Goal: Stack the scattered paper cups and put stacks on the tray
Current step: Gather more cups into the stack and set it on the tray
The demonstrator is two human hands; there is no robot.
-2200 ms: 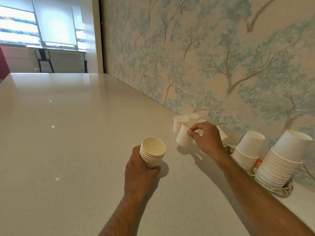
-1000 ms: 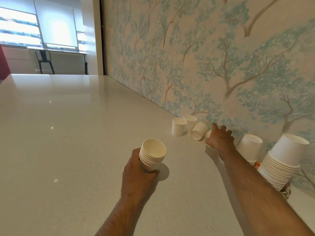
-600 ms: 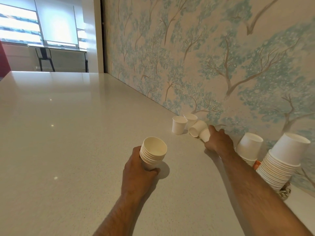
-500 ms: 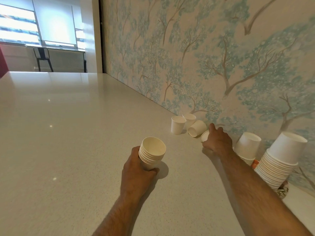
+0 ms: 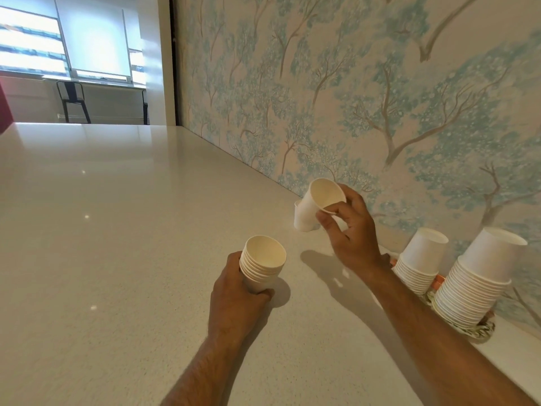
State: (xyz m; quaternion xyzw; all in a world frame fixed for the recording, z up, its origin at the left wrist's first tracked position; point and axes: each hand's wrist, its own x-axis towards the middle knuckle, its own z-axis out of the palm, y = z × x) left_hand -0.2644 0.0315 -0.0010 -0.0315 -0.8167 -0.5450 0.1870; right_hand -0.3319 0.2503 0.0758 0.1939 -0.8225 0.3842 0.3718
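A short stack of cups (image 5: 261, 265) is gripped upright by the left hand (image 5: 237, 300) on the counter (image 5: 117, 230). A single cup (image 5: 317, 200) is pinched at its rim, tilted, by the right hand (image 5: 351, 232) near the counter's wall edge.

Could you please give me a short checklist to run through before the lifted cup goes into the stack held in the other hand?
1. Right hand has the single cup: ok, fingers pinch its rim, cup raised off the counter.
2. Left hand steadies the small stack: ok, stack held upright on the counter.
3. Small stack's mouth open and unobstructed: ok.
4. Single cup lined up to nest: not ok, it is tilted and off to the side of the stack.
5. Cups left by the wall: cannot tell how many; one shows partly behind the raised cup.
6. Room on the tray: cannot tell, two tall stacks hide most of it.
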